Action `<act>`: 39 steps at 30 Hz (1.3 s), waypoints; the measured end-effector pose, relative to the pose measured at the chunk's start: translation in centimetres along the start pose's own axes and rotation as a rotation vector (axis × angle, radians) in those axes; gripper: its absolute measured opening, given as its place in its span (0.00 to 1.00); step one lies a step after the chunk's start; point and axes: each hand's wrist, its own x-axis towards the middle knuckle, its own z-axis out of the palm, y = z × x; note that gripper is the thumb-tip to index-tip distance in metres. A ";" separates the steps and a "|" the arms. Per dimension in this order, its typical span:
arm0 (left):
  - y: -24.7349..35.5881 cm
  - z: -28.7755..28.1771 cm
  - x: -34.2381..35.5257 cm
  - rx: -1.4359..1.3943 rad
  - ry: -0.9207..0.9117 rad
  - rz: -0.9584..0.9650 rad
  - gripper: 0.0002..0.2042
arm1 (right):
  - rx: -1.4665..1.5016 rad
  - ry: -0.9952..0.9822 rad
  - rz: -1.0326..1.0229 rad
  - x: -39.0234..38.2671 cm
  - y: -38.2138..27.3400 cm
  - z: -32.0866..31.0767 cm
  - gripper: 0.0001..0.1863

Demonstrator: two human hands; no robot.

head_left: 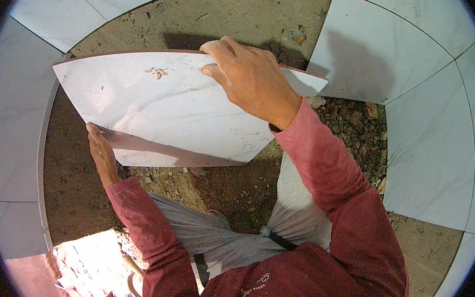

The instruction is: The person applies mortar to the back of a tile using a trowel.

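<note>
While my right grip [254,80] is clamped over the far edge of a white tile [179,105], my left grip [102,153] touches its left side, though I cannot tell whether that one closes on it. The tile slants between both grips above rough ground [206,188], with laid tiles [430,149] beyond my right grip's right side.

Building site, tiling unfinished. We list: loose white tile [174,107]; beyond it, bare cement-like bed [226,13]; right of it, laid marbled tiles [432,158]; on its near side, rubble-strewn ground [250,197].
</note>
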 end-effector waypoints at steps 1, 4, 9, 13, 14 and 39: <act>0.0 0.0 0.0 -0.001 -0.003 0.007 0.52 | -0.003 -0.001 -0.002 0.0 0.0 -0.1 0.14; 0.0 0.1 0.0 -0.012 -0.010 0.018 0.52 | -0.010 0.002 -0.006 0.0 0.0 -0.4 0.15; -0.7 -0.2 0.5 -0.052 -0.023 0.005 0.51 | -0.001 -0.023 0.019 0.1 -0.1 -0.4 0.15; -0.2 -0.1 0.2 -0.046 -0.037 -0.013 0.50 | -0.006 -0.031 0.025 0.3 -0.2 -0.4 0.15; -0.6 -0.3 0.5 -0.014 -0.023 -0.017 0.50 | -0.023 -0.019 0.017 0.3 -0.4 -0.5 0.15; -0.4 0.1 0.3 0.090 0.127 0.047 0.44 | -0.019 -0.061 0.050 0.9 -0.6 -0.6 0.15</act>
